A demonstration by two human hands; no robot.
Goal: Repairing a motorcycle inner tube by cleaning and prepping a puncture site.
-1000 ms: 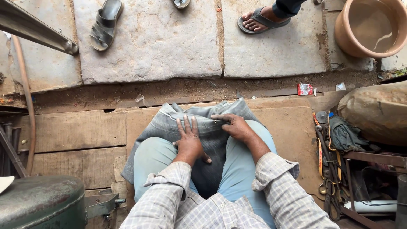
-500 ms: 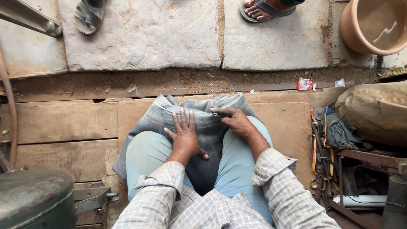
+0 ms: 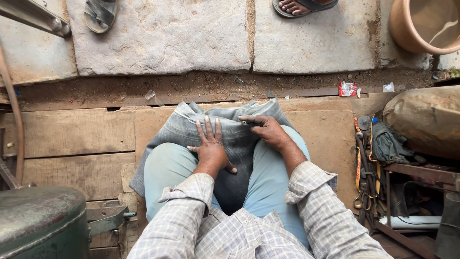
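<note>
Grey rubber — what looks like a deflated inner tube (image 3: 230, 129) — lies folded across the seated person's lap and knees, its far edge spilling onto the wooden boards (image 3: 72, 139) in front. The left hand (image 3: 211, 146) is flat on it, fingers spread wide, pressing the rubber down against the thigh. The right hand (image 3: 268, 130) is curled at the upper fold, index finger stretched along a ridge; whether it pinches the rubber or only presses, I cannot tell.

To my eye the slack tube could slide off the knees if the flat hand lifts — nothing else pins it. Grit from the dirt strip (image 3: 201, 86) beyond the boards could cling to the drooping edge. Someone's sandalled foot (image 3: 304, 5) stands on the stone slab (image 3: 316, 43) well apart, and a clutter of tools (image 3: 366, 158) sits near the right knee, close enough to snag a loose fold.
</note>
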